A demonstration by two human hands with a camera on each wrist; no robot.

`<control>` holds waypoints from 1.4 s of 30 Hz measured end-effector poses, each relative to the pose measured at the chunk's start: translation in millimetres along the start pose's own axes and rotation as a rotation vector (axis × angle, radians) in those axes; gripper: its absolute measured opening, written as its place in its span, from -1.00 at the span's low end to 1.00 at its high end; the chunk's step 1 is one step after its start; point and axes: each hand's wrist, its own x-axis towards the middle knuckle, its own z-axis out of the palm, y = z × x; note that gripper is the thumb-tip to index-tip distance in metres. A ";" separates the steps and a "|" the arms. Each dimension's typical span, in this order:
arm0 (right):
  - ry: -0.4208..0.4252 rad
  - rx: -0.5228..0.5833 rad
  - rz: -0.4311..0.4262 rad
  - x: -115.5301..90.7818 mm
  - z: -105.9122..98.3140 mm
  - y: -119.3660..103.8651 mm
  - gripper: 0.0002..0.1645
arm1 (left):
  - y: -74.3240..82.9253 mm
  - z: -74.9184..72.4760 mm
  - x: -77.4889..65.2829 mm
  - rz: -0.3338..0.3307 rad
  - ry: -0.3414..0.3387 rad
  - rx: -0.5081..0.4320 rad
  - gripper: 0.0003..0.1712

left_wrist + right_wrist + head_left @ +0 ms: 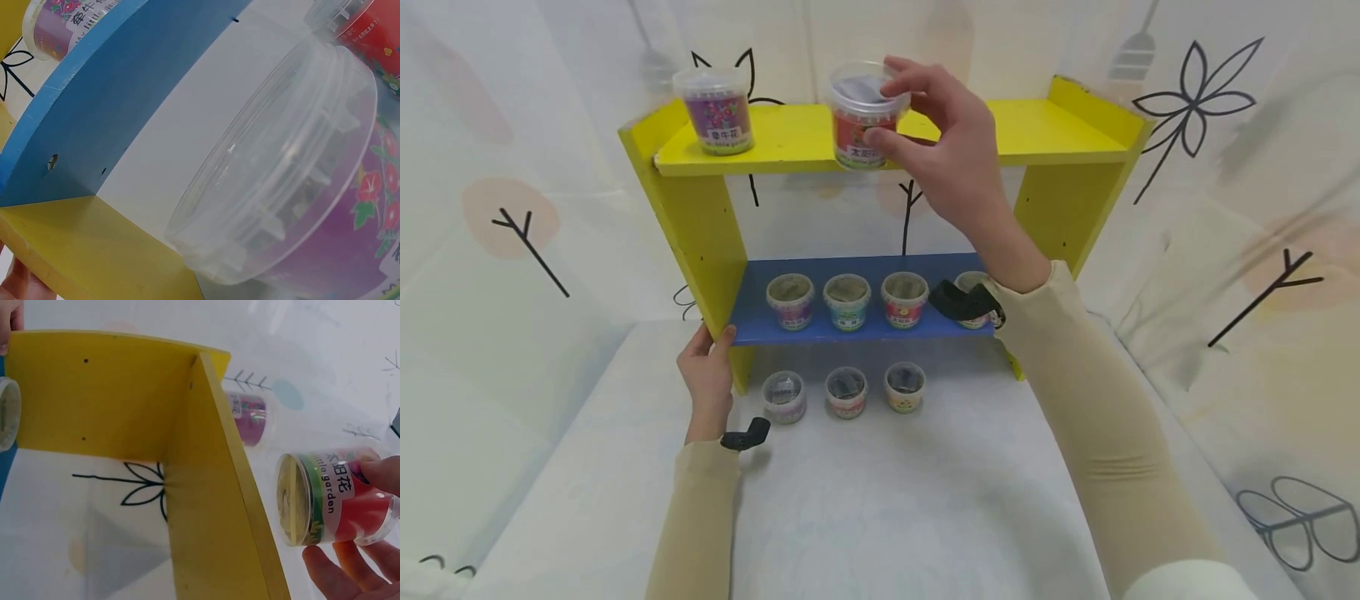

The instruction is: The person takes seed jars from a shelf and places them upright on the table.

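Observation:
In the head view my right hand (951,137) grips a clear plastic cup with a red label and lid (863,125). It is at the front edge of the yellow top shelf (1015,129); the right wrist view shows the cup's clear base (290,500) apart from the board. My left hand (706,383) holds the lower front edge of the yellow left side panel (696,225), its thumb in front beside the blue shelf (850,335). A purple-labelled cup (718,117) stands at the top shelf's left end.
Several cups without visible lids, including a teal-labelled one (848,304), stand in a row on the blue shelf. Below, a purple cup (784,400), a red cup (847,396) and a yellow cup (904,390) stand on the white table (880,500). A patterned cloth (535,150) hangs behind.

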 end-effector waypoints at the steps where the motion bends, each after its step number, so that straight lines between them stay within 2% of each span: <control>1: 0.001 -0.002 -0.001 -1.1 -0.8 -0.2 -0.66 | 0.2 0.0 -0.2 0.001 -0.002 -0.001 -0.48; 8: 0.005 0.011 -0.029 -10.9 -6.4 1.2 -0.68 | 0.0 -0.3 -0.3 0.004 -0.008 -0.009 -0.49; 12: 0.010 0.000 -0.074 -18.7 -11.3 3.0 -0.69 | -1.1 0.0 1.2 -0.001 -0.006 -0.011 -0.48; 15: 0.009 0.001 -0.139 -25.1 -15.5 3.7 -0.70 | -1.3 0.1 2.1 0.002 -0.004 0.002 -0.48; 17: 0.009 0.007 -0.145 -28.7 -18.1 2.8 -0.70 | -0.5 -0.1 1.8 0.007 -0.005 0.015 -0.47; 29: 0.010 0.010 -0.110 -50.3 -33.1 1.1 -0.70 | -0.5 0.6 1.4 0.006 0.001 0.003 -0.48; 42: 0.007 -0.012 0.018 -84.9 -50.6 11.2 -0.67 | 0.3 0.5 1.4 0.009 -0.006 -0.019 -0.50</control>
